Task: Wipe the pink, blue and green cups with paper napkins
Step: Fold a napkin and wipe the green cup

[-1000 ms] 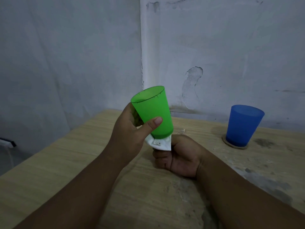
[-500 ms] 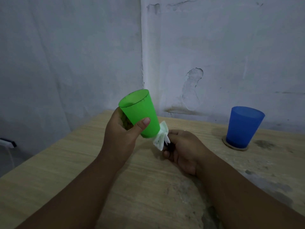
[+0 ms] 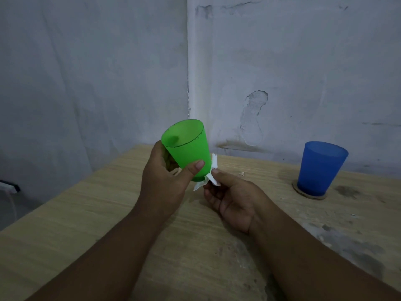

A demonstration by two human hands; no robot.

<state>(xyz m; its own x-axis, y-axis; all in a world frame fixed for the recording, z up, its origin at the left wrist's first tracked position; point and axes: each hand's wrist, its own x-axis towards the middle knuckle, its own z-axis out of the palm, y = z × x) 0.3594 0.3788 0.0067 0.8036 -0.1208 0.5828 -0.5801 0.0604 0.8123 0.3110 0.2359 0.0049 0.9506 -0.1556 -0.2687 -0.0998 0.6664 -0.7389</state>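
Observation:
My left hand [image 3: 167, 187] grips the green cup [image 3: 188, 146] above the wooden table [image 3: 76, 213], thumb across its front, mouth tilted toward me and up. Just right of the cup's base, my right hand [image 3: 234, 200] pinches a crumpled white paper napkin [image 3: 210, 172] that touches the cup's lower side. The blue cup [image 3: 321, 168] stands upright at the right, well away from both hands. No pink cup is in view.
The blue cup sits on a round brown coaster [image 3: 308, 195]. Grey-white walls meet in a corner behind the table. A small paper scrap [image 3: 241, 173] lies on the tabletop. The table's left edge runs diagonally, with a cable and plug [image 3: 8, 186] beyond it.
The green cup has tipped so its mouth faces me more. My right hand turned palm-up and shifted from under the cup's base to its right side, the napkin now pinched at the fingertips.

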